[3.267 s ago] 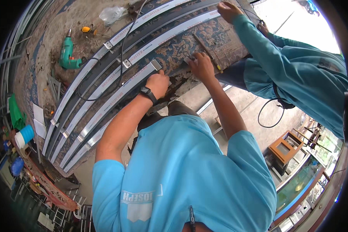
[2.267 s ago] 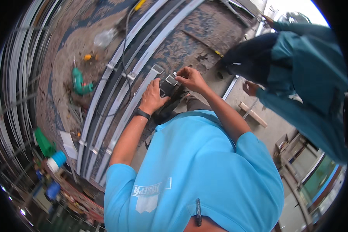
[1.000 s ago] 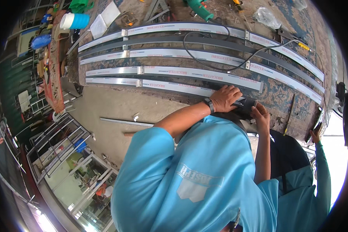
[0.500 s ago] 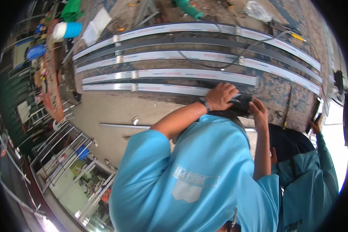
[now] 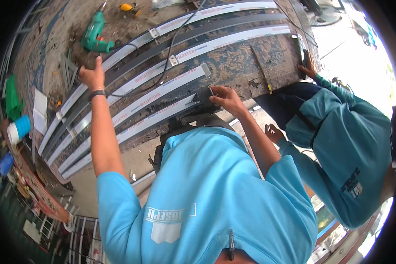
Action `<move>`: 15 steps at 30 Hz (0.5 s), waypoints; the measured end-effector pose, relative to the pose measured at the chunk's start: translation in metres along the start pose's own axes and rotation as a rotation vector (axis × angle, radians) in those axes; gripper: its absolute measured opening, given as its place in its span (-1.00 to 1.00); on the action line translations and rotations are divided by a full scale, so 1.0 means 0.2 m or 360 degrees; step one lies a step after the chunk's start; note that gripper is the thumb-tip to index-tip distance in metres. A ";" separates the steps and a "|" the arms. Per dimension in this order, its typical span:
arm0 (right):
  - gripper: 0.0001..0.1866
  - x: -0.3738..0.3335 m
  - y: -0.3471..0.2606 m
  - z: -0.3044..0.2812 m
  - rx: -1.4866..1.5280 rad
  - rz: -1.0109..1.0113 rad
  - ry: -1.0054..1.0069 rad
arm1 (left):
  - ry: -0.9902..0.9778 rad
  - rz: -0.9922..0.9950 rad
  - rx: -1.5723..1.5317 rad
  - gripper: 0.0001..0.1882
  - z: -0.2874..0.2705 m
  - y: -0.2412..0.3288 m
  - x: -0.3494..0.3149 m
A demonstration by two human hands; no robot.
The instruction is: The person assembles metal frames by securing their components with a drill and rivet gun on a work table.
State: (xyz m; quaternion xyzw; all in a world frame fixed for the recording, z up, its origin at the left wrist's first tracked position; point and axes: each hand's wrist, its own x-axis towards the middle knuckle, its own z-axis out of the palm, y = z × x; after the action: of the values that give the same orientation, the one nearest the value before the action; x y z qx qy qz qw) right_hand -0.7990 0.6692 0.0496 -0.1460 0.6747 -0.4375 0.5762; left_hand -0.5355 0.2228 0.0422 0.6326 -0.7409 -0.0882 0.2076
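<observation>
My left hand [image 5: 92, 78] is stretched out over the far metal strips with its fingers apart and nothing in them. Just beyond it lies a green power drill [image 5: 94, 34], which the fingers do not touch. Close to my body, my right hand [image 5: 228, 100] pinches a short dark metal piece [image 5: 204, 96] between thumb and fingers. That piece sits at the right end of the nearest long metal strip [image 5: 158, 115], faced with white film. Another film-covered strip [image 5: 163, 90] runs beside it, with its cut end near the dark piece.
More long strips [image 5: 226, 42] lie across the worn table [image 5: 233, 66], with a black cable [image 5: 170, 48] over them. A co-worker's hand [image 5: 309, 66] rests at the right edge. A yellow-handled tool [image 5: 268, 86] lies nearby. A blue and white jug [image 5: 20, 129] stands at left.
My left hand has left the dark piece and reached out left toward the drill. My right hand stays on the piece. The view has turned, bringing the whole drill into sight.
</observation>
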 end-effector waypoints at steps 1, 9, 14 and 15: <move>-0.43 -0.01 0.00 0.01 0.0020 0.0018 0.0015 | -0.0190 -0.0239 0.0171 0.07 0.05 -0.04 0.09; -0.56 -0.02 0.01 0.06 -0.0282 -0.0194 0.0248 | -0.0720 -0.0735 -0.0813 -0.39 0.23 0.06 0.41; -0.76 -0.01 0.05 0.06 -0.0704 -0.0477 0.0885 | -0.0892 -0.1151 -0.1302 -0.69 0.46 0.00 0.55; -0.82 0.00 0.05 0.06 -0.0882 -0.0651 0.1095 | -0.0730 -0.1208 -0.1215 -0.67 0.50 0.01 0.55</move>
State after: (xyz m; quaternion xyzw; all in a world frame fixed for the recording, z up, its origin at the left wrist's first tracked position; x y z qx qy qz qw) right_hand -0.7859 0.6694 0.0422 -0.2705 0.8746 -0.3686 0.1613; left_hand -0.5910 0.1020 -0.0256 0.6990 -0.4041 -0.5518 0.2091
